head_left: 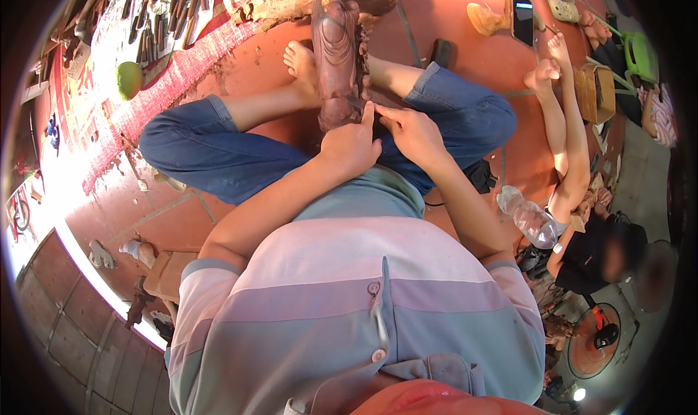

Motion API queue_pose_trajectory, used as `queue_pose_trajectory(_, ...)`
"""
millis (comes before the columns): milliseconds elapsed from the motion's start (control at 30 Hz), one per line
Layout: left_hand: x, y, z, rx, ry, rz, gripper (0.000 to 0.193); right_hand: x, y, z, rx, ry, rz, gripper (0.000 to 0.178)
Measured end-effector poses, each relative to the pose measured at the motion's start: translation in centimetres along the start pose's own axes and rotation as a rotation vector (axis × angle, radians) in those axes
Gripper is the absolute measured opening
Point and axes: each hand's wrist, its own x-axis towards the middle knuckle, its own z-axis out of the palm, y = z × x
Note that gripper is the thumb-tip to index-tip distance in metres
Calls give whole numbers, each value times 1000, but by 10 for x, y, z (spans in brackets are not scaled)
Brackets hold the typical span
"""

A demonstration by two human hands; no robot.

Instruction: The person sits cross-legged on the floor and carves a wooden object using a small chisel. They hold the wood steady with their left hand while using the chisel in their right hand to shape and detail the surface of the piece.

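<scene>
A dark brown carved wooden statue (pixel 338 58), a robed figure, stretches away from me between my bent legs, its base nearest me. At the base, my left hand (pixel 350 147) is closed against the wood, its index finger stretched along the edge and the other fingers mostly hidden. My right hand (pixel 416 135) comes in from the right, fingers curled and index finger reaching to the statue's right edge, almost meeting the left fingertip. Whatever the right hand may pinch is too small or hidden to make out.
Carving tools (pixel 163 22) lie on a sheet at far left, near a green round fruit (pixel 129 80) and a red mat (pixel 174 88). On the right are a plastic bottle (pixel 528 217), a phone (pixel 523 18), a cardboard box (pixel 594 93), a fan (pixel 595 341) and seated people.
</scene>
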Motion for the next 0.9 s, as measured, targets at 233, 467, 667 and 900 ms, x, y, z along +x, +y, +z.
queue_pose_trajectory(233, -1, -1, 3, -16, -82, 10, 73, -3, 6, -8, -89, -166, 43, 27)
queue_pose_trajectory(467, -4, 1, 0, -11, -2, 1, 76, -5, 9, 5, -4, -5, -12, 27)
queue_pose_trajectory(667, -6, -5, 1, 15, -9, -9, 76, 0, -1, 0, -53, -37, -24, 26)
queue_pose_trajectory(900, -2, -3, -3, -30, 6, -1, 77, 7, 2, -2, -27, -34, -12, 26)
